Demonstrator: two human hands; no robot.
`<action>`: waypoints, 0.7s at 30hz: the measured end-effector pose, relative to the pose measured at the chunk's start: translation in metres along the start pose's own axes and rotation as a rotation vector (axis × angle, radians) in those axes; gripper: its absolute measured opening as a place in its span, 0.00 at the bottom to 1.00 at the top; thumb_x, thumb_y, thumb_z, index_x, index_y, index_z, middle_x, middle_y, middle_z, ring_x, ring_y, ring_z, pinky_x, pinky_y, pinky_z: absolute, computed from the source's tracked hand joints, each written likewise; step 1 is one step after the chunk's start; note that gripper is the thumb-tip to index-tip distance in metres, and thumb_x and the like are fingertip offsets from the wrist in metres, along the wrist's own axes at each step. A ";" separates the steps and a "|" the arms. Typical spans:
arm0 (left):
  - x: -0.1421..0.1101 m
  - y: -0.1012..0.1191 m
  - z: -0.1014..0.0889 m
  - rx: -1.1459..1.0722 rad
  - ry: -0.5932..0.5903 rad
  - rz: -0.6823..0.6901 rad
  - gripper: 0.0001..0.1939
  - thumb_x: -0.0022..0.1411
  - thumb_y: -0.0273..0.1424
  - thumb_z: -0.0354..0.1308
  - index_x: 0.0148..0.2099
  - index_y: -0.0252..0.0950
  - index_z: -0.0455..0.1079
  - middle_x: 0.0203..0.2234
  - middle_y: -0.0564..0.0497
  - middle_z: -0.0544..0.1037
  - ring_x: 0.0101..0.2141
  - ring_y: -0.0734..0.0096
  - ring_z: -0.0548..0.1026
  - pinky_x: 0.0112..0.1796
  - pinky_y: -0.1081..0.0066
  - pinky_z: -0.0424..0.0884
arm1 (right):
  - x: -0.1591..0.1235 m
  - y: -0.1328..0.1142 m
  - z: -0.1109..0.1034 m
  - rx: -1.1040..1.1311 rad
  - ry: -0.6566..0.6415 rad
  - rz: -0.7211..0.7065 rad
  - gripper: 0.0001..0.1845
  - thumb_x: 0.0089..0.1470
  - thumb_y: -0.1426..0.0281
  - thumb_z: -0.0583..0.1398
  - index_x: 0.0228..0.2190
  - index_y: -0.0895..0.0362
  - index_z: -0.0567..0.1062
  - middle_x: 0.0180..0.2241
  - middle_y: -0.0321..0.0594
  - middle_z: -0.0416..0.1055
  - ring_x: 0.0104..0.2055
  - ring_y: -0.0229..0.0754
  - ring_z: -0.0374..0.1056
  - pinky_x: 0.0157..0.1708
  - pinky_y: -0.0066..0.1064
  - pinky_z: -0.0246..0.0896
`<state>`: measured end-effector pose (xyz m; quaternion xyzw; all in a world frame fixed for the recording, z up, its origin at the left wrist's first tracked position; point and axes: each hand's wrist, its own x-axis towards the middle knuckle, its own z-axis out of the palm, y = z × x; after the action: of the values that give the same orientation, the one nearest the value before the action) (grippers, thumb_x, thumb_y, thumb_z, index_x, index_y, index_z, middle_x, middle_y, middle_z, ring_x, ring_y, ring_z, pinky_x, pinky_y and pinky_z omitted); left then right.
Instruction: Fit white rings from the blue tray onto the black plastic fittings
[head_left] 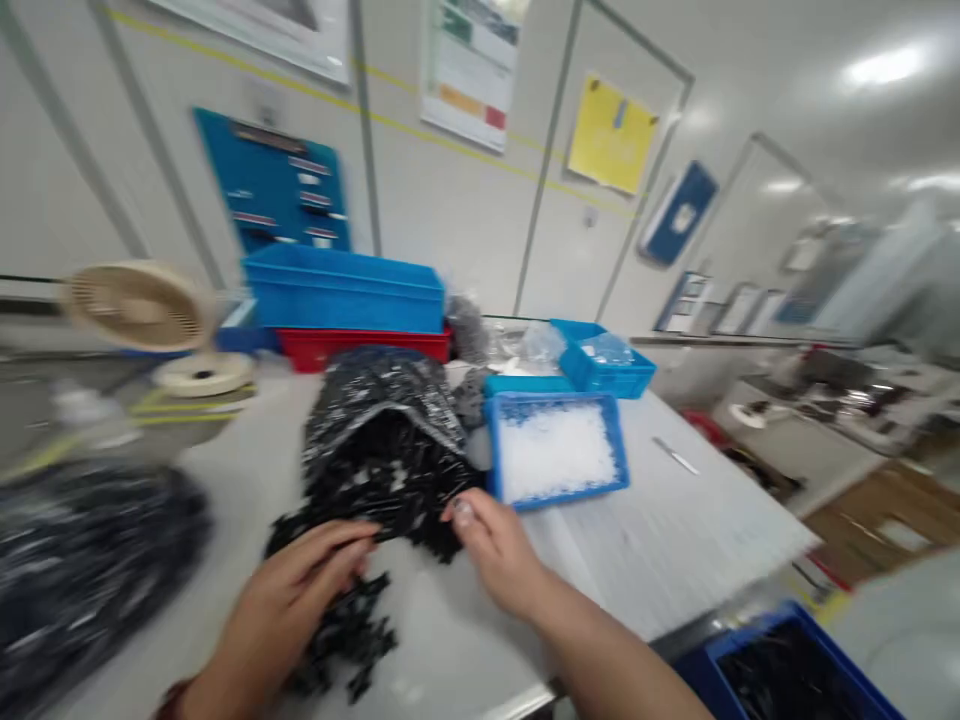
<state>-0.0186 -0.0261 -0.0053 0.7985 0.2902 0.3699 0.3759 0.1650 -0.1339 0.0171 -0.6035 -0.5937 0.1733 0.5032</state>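
A black plastic bag [382, 375] lies on the white table with its mouth towards me. Small black parts [405, 485] spill from it, and a loose pile of black parts [349, 635] lies nearer. My left hand [300, 580] is beside the pile, its thumb and fingers pinched together; what they hold is hidden. At the right side of the bag's mouth, my right hand [499, 550] is closed in a pinch, with a small greyish spot at the fingertips too blurred to name. Just beyond it stands a blue tray [624, 470] of small white pieces.
Behind the bag, a blue bin [345, 290] sits on a red bin [360, 347]. A beige fan [202, 375] stands at left, above a dark bag [97, 570]. A knife-like tool [675, 456] lies at right. Below the table edge is a blue crate [817, 650].
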 end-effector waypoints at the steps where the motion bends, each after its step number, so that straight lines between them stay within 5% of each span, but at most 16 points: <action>1: 0.000 0.003 -0.002 -0.029 -0.016 -0.018 0.14 0.57 0.41 0.52 0.36 0.37 0.71 0.25 0.52 0.75 0.22 0.72 0.72 0.24 0.75 0.71 | 0.001 0.001 0.000 -0.007 -0.019 -0.004 0.16 0.59 0.63 0.46 0.30 0.57 0.68 0.24 0.33 0.62 0.27 0.33 0.58 0.29 0.24 0.53; 14: -0.001 0.008 0.003 -0.292 -0.044 -0.066 0.10 0.61 0.35 0.50 0.38 0.32 0.65 0.23 0.51 0.73 0.24 0.74 0.73 0.24 0.76 0.70 | 0.003 0.004 0.006 -0.166 -0.253 -0.047 0.14 0.59 0.67 0.45 0.31 0.56 0.67 0.24 0.35 0.65 0.26 0.36 0.59 0.26 0.26 0.52; 21: -0.002 0.008 0.003 0.001 -0.146 0.230 0.09 0.63 0.32 0.50 0.35 0.34 0.69 0.28 0.49 0.75 0.30 0.72 0.73 0.33 0.74 0.69 | 0.001 0.003 0.013 -0.370 -0.401 -0.042 0.11 0.56 0.71 0.47 0.25 0.55 0.65 0.22 0.35 0.65 0.25 0.37 0.60 0.24 0.26 0.48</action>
<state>-0.0159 -0.0330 -0.0004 0.8515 0.1689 0.3515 0.3505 0.1565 -0.1272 0.0094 -0.6265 -0.7154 0.1673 0.2603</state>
